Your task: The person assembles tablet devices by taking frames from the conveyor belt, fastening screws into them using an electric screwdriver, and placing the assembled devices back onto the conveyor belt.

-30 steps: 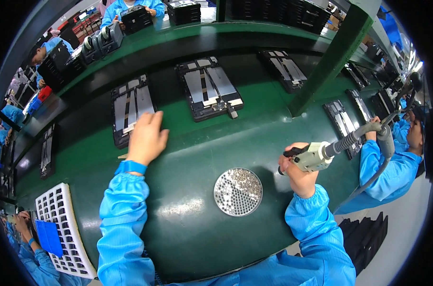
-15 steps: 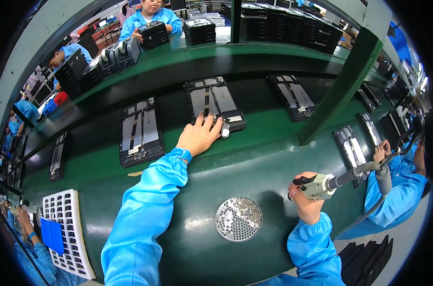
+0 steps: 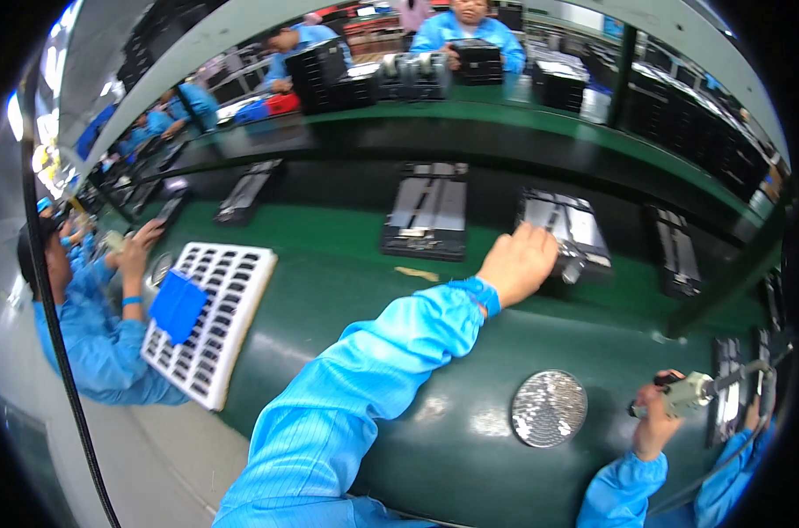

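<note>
My left hand [image 3: 521, 266] reaches across the green bench, its fingers bent over the near left edge of a tablet-like device [image 3: 582, 222] with its inside exposed. A small pale, shiny piece [image 3: 572, 267] sits at the device's near edge beside the fingers; its kind is blurred. Over the bench at the right, my right hand [image 3: 654, 427] is closed around a pale electric screwdriver [image 3: 686, 396] joined to a dark cable or arm. A round dish [image 3: 549, 409] of small silvery screws rests on the bench between my hands.
More open devices lie along the line, one left [image 3: 426, 213] and one right [image 3: 678, 251]. A white tray of small black parts [image 3: 260, 275] with a blue sheet [image 3: 179, 306] stands left. A green post [image 3: 725, 282] rises at right. Co-workers sit left, right and opposite.
The view has swung left, so the bench things appear farther right. My left hand stays at the same device, its fingers now closer together. My right hand still grips the screwdriver.
</note>
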{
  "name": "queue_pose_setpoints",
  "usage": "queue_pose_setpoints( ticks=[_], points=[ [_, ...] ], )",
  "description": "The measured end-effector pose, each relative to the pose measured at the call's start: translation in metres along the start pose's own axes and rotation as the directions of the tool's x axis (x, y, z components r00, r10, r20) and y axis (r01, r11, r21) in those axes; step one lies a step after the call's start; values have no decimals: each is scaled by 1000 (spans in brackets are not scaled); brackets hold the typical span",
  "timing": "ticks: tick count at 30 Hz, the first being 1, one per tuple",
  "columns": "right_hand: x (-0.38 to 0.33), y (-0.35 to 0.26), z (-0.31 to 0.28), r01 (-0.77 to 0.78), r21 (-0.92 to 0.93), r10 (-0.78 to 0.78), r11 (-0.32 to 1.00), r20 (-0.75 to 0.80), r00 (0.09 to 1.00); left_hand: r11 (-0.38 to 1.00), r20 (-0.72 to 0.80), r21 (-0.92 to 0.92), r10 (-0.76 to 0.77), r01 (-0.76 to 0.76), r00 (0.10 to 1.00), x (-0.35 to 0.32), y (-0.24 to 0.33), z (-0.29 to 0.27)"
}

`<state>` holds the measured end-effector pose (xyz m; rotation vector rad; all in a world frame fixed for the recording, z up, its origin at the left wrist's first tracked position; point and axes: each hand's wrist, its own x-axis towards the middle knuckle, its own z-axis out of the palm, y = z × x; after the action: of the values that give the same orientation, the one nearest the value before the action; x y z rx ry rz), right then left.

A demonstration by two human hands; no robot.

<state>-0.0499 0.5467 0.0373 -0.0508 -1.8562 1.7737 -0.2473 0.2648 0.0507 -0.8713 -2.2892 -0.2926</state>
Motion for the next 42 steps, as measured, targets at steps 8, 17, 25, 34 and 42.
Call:
queue_pose_setpoints(
  ticks=[8, 17, 25, 34, 42],
  points=[
    [4, 4, 11, 29, 24, -30, 999, 62, 998, 993, -41, 120, -1, 6, 999, -126, 35, -151],
    [1, 1, 0, 8, -58, -8, 998, -10, 1000, 994, 318, 46, -113, 104, 941, -213, 95, -160],
    [-1, 1, 21, 7, 32, -7, 999, 21, 1000, 957, 559, -175, -95, 229, 824, -207, 89, -179],
    [1, -8, 25, 30, 141, -50, 990, 140, 989, 966, 515, -158, -97, 205, 852, -195, 98, -177],
    [-4, -13, 21, -11, 102, 7, 995, 43, 999, 856, 378, -499, 356, -135, 854, -175, 98, -144]
  ],
)
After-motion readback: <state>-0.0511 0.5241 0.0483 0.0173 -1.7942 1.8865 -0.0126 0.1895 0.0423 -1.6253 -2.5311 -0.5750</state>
